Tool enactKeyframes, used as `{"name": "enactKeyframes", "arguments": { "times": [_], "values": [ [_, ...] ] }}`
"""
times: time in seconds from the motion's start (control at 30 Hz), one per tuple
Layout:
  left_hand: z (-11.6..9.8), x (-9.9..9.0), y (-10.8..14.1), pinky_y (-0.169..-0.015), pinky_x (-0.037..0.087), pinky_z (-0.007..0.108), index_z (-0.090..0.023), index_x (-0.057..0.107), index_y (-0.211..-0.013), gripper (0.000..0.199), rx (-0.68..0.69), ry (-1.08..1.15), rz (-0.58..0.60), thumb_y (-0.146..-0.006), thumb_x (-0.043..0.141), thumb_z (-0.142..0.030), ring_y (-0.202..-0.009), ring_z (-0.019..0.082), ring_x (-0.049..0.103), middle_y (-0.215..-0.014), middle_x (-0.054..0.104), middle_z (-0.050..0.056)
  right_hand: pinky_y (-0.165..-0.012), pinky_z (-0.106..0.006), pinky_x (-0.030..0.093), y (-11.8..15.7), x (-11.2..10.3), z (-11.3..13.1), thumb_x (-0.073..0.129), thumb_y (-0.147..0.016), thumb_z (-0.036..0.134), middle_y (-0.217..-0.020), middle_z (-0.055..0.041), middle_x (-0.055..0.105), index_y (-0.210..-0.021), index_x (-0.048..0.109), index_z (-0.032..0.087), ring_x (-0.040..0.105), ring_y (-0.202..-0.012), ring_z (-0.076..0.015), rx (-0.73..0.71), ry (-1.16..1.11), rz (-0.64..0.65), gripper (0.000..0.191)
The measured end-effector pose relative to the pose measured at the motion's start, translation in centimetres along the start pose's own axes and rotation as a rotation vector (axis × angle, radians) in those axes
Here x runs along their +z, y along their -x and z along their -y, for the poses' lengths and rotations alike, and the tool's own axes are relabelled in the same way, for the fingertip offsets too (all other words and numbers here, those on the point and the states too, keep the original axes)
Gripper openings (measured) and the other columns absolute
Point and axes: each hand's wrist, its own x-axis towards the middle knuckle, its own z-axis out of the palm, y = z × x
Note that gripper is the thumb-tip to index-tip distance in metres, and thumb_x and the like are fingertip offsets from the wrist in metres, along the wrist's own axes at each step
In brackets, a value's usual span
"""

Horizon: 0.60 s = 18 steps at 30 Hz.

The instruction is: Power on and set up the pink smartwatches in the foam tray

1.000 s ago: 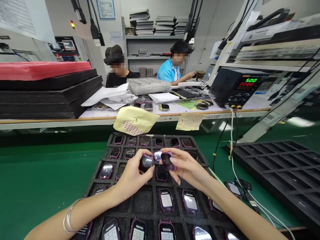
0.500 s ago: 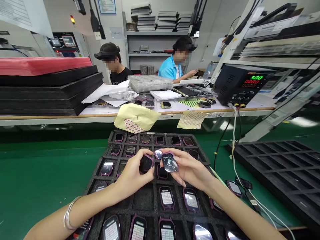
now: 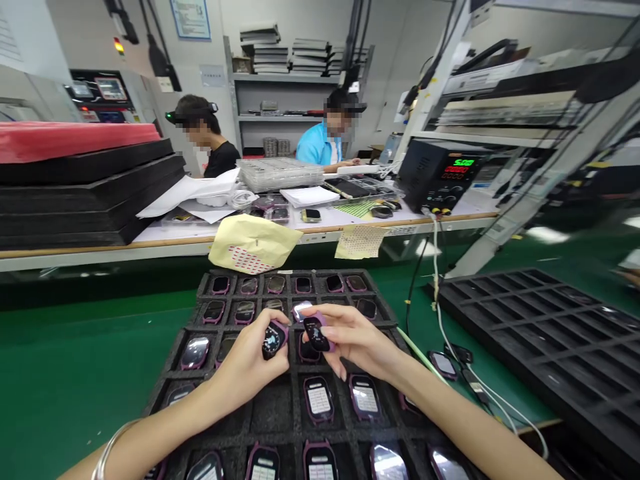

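Note:
My left hand [image 3: 257, 353] is closed around a purple-framed smartwatch [image 3: 273, 339], its round dial lit on the dark screen. In my right hand [image 3: 345, 333] is a second purple smartwatch [image 3: 316, 335], tilted, with the thumb over the edge of its lit screen. Both watches are held side by side, a little apart, above a black foam tray [image 3: 273, 408]. The tray's compartments carry several more strapless purple watches, such as one with a white list on its screen [image 3: 319, 399]. My hands hide part of the middle rows.
A power supply [image 3: 440, 177] stands on the bench at right, its cables hanging down. Another black compartment tray [image 3: 540, 320] lies at right, near a watch on a cable [image 3: 443, 364]. Stacked black foam trays [image 3: 85, 200] are at left. Two people sit across the bench.
The screen of the watch in my left hand was dark and now shows a dial. The right-hand watch has turned and tilted. The whole view has shifted slightly.

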Motion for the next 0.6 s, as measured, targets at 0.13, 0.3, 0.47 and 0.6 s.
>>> {"name": "enactKeyframes", "arguments": {
  "times": [0.13, 0.3, 0.47, 0.6],
  "values": [
    [0.0, 0.1, 0.1, -0.082, 0.045, 0.028, -0.021, 0.05, -0.102, 0.025, -0.034, 0.021, 0.007, -0.078, 0.051, -0.016, -0.089, 0.018, 0.059, -0.095, 0.063, 0.002, -0.039, -0.02, 0.051, 0.3, 0.0, 0.0, 0.071, -0.077, 0.025, -0.09, -0.0091, 0.071, -0.116, 0.063, 0.015, 0.063, -0.045, -0.0107, 0.003, -0.011, -0.011, 0.042],
    [0.1, 0.0, 0.1, -0.075, 0.045, 0.026, -0.022, 0.05, -0.098, 0.024, -0.08, 0.018, 0.009, -0.075, 0.051, -0.015, -0.08, 0.016, 0.059, -0.087, 0.062, 0.0, -0.037, -0.019, 0.05, 0.2, -0.2, -0.1, 0.072, -0.076, 0.025, -0.088, -0.008, 0.07, -0.114, 0.064, 0.016, 0.061, -0.043, -0.0102, 0.002, -0.001, -0.015, 0.04],
    [0.5, 0.1, 0.3, -0.077, 0.045, 0.027, -0.023, 0.053, -0.101, 0.024, -0.072, 0.012, -0.002, -0.077, 0.053, -0.02, -0.084, 0.018, 0.06, -0.09, 0.063, 0.0, -0.041, -0.02, 0.053, 0.3, -0.5, -0.3, 0.071, -0.077, 0.025, -0.086, -0.0059, 0.069, -0.116, 0.062, 0.016, 0.063, -0.045, -0.0105, 0.009, -0.03, 0.01, 0.041],
    [1.0, 0.4, 0.9, -0.075, 0.046, 0.029, -0.023, 0.056, -0.099, 0.027, -0.132, 0.003, -0.096, -0.073, 0.061, -0.031, -0.078, 0.021, 0.061, -0.083, 0.063, 0.0, -0.046, -0.021, 0.055, 0.6, -0.7, -0.7, 0.073, -0.076, 0.022, -0.085, -0.0045, 0.068, -0.118, 0.06, 0.014, 0.064, -0.049, -0.0106, 0.035, -0.091, 0.097, 0.045]
  ]
}}
